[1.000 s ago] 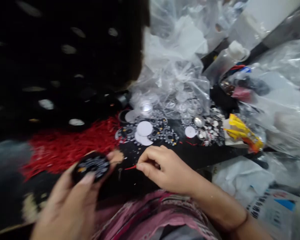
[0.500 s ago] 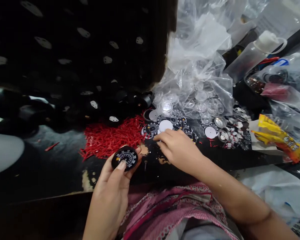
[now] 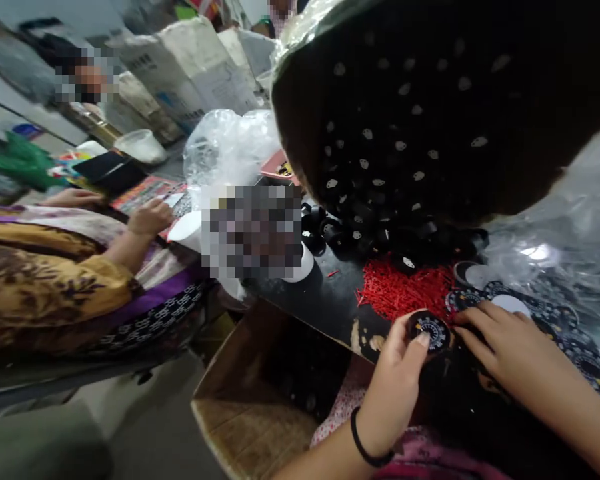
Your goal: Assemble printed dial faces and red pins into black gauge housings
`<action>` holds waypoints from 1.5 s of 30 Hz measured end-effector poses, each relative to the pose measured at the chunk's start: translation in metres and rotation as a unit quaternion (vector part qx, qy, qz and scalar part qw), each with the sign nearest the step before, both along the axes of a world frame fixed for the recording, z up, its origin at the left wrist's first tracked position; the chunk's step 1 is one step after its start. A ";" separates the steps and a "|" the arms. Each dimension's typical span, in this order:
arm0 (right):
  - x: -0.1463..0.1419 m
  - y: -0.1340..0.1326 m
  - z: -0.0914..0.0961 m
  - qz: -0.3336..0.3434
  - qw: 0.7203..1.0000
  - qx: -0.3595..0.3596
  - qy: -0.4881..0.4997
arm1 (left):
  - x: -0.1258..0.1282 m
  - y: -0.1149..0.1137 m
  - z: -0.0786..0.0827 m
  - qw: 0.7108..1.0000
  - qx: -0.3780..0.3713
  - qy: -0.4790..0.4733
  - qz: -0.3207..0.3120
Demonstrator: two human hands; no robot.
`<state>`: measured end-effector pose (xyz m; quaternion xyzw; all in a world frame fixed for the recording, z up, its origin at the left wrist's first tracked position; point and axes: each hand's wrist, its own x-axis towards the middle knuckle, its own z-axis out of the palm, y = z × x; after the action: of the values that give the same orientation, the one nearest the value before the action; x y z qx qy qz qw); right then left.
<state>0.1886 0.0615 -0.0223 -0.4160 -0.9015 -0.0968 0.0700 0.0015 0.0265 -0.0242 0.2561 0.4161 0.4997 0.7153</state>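
My left hand [image 3: 400, 360] is closed around a round black gauge [image 3: 431, 335], its dial facing up with white markings and a small yellow patch. The thumb rests on the dial. Just right of it, my right hand [image 3: 513, 350] has thumb and forefinger drawn close together at the edge of the red pointers; what lies between them, if anything, is too small to make out. The heap of thin red pointers [image 3: 405, 290] lies beyond both hands. Printed black dial discs [image 3: 587, 360] and a white disc [image 3: 511, 305] are spread beside and behind my right hand.
A large container [image 3: 293, 127] of black cases [image 3: 350, 233] lies tipped open at the back. Clear plastic bags [image 3: 545, 250] are on the right. An open cardboard box [image 3: 260, 427] stands below the table edge. Another person [image 3: 50, 280] sits at the left, hands on their own work.
My view has swung left, bringing the other person and the cardboard box into sight. The gauge stays in my left hand; my right fingertips have come closer to the red pointers.
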 end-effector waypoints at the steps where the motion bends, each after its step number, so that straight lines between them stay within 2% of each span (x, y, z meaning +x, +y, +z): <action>1: -0.001 0.000 0.000 0.013 1.000 0.008 -0.011 | 0.000 0.000 0.001 1.000 0.003 -0.002 0.001; 4: -0.006 0.000 0.006 0.008 1.000 -0.018 -0.017 | 0.000 -0.002 0.004 1.000 0.004 0.000 0.008; 6: -0.011 -0.001 0.011 -0.038 0.995 -0.079 0.051 | -0.001 -0.003 0.009 1.000 -0.015 -0.019 0.017; 8: -0.015 -0.004 0.016 -0.106 0.968 -0.148 0.173 | -0.001 -0.002 0.015 0.995 -0.066 -0.073 0.016; 10: -0.018 -0.010 0.019 -0.160 0.927 -0.188 0.282 | 0.001 0.000 0.020 0.981 -0.125 -0.149 -0.007; 12: -0.020 -0.017 0.021 -0.180 0.905 -0.191 0.334 | 0.003 0.002 0.024 0.965 -0.156 -0.211 -0.019; 15: -0.017 -0.025 0.023 -0.173 0.904 -0.173 0.351 | 0.008 0.004 0.027 0.960 -0.150 -0.237 0.014; 19: -0.010 -0.027 0.026 -0.167 0.914 -0.172 0.328 | 0.015 -0.002 0.027 0.983 -0.075 -0.164 0.038; 24: -0.008 -0.026 0.025 -0.172 0.922 -0.155 0.311 | 0.018 -0.009 0.018 0.997 0.020 -0.078 0.011; 27: -0.011 -0.030 0.032 -0.186 0.922 -0.150 0.306 | 0.016 -0.009 0.015 0.998 0.027 -0.052 -0.011; 29: -0.014 -0.033 0.042 -0.196 0.916 -0.151 0.315 | 0.013 -0.007 0.018 0.999 0.016 -0.039 -0.001; 32: -0.019 -0.032 0.055 -0.183 0.888 -0.188 0.378 | 0.011 0.001 0.020 0.999 -0.017 0.003 0.040; 35: -0.020 -0.030 0.060 -0.167 0.868 -0.235 0.404 | 0.013 0.006 0.017 0.996 -0.034 0.079 -0.004; 37: -0.019 -0.030 0.061 -0.181 0.871 -0.245 0.387 | 0.016 0.004 0.014 0.993 -0.008 0.109 -0.042; 40: -0.018 -0.031 0.062 -0.191 0.874 -0.250 0.370 | 0.019 0.000 0.013 0.989 0.034 0.132 -0.065; 45: -0.017 -0.033 0.062 -0.193 0.850 -0.275 0.405 | 0.016 -0.001 0.017 0.979 0.060 0.183 -0.071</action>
<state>0.1714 0.0288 0.0402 -0.5860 -0.6847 0.3204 0.2918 0.0178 0.0251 -0.0068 0.4146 0.4898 0.4166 0.6439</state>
